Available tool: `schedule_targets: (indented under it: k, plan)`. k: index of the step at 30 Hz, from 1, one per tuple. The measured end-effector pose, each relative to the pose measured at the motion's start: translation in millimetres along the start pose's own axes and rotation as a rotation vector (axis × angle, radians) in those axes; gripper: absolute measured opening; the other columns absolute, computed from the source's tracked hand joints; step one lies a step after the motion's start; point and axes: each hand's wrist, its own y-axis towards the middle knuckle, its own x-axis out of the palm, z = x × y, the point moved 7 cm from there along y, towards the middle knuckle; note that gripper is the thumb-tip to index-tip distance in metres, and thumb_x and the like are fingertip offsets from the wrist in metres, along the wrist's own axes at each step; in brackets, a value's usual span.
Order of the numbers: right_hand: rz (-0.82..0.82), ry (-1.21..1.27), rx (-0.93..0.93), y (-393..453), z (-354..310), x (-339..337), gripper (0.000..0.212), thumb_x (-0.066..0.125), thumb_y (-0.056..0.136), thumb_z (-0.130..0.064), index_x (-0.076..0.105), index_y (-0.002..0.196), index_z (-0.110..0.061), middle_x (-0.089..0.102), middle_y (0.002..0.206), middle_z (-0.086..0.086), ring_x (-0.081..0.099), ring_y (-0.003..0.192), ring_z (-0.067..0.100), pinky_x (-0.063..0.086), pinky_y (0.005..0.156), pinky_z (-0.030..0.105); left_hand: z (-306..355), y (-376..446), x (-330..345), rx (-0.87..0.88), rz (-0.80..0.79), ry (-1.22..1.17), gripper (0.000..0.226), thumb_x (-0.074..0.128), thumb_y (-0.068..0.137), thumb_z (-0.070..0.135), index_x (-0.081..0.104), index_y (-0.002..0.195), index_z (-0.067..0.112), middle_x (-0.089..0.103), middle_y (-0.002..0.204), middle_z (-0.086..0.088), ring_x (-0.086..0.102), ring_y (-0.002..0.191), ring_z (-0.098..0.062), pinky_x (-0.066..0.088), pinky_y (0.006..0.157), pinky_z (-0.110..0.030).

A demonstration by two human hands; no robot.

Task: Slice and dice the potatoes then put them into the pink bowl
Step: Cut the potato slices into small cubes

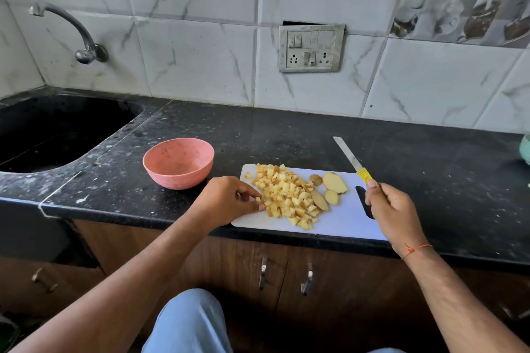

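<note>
A pile of diced potato (286, 195) lies on the white cutting board (350, 221), with a few potato slices (334, 182) beside it on the right. The pink bowl (178, 163) stands empty on the black counter, just left of the board. My left hand (229, 198) rests at the left edge of the pile, its fingertips curled around a few cubes. My right hand (393, 209) grips the yellow handle of a knife (351, 159), whose blade points up and away over the counter behind the board.
A black sink (54, 129) with a tap (83, 46) lies at the left. A teal bowl (525, 149) peeks in at the right edge. The counter's front edge (143, 218) runs just under the board. A switch panel (311, 47) hangs on the tiled wall.
</note>
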Motion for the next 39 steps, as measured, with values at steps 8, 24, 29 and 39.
schedule_targets:
  k: [8, 24, 29, 39]
  plan:
    - [0.010, 0.083, 0.008, 4.0, 7.8, -2.8, 0.046, 0.054, 0.107, -0.040, 0.058, 0.066, -0.022, 0.042, 0.057, -0.006, 0.037, 0.056, 0.014, 0.036, 0.060, 0.035, 24.7, 18.0, 4.8, 0.113, 0.008, 0.128, 0.027, 0.083, 0.086, 0.054, 0.084, 0.106, 0.036, 0.076, 0.091, 0.022, 0.063, 0.081, 0.008, 0.042, 0.065, -0.008]
    - [0.034, 0.160, 0.009, 5.6, 12.8, -5.9, 0.045, 0.054, 0.106, -0.042, 0.058, 0.066, -0.022, 0.042, 0.057, -0.006, 0.037, 0.057, 0.014, 0.036, 0.058, 0.037, 100.1, 105.8, 23.1, 0.082, -0.254, 0.461, 0.048, 0.047, 0.107, 0.048, 0.077, 0.089, 0.017, 0.073, 0.081, 0.004, 0.067, 0.079, -0.016, 0.056, 0.071, -0.032]
    - [0.039, 0.169, 0.002, 5.8, 14.0, -7.1, 0.045, 0.053, 0.107, -0.041, 0.058, 0.067, -0.022, 0.040, 0.057, -0.007, 0.037, 0.057, 0.015, 0.035, 0.057, 0.036, 108.2, 128.2, 55.7, 0.000, -0.384, 0.601, 0.052, 0.062, 0.092, 0.065, 0.059, 0.066, 0.020, 0.061, 0.072, 0.003, 0.063, 0.071, -0.019, 0.053, 0.067, -0.034]
    - [0.028, 0.148, 0.002, 5.1, 13.1, -7.6, 0.045, 0.051, 0.108, -0.040, 0.060, 0.071, -0.016, 0.041, 0.054, -0.009, 0.038, 0.056, 0.013, 0.037, 0.058, 0.036, 105.7, 134.6, 31.5, -0.095, -0.310, 0.194, 0.024, 0.084, 0.085, 0.035, 0.083, 0.101, 0.016, 0.081, 0.097, -0.002, 0.075, 0.090, -0.020, 0.061, 0.080, -0.032]
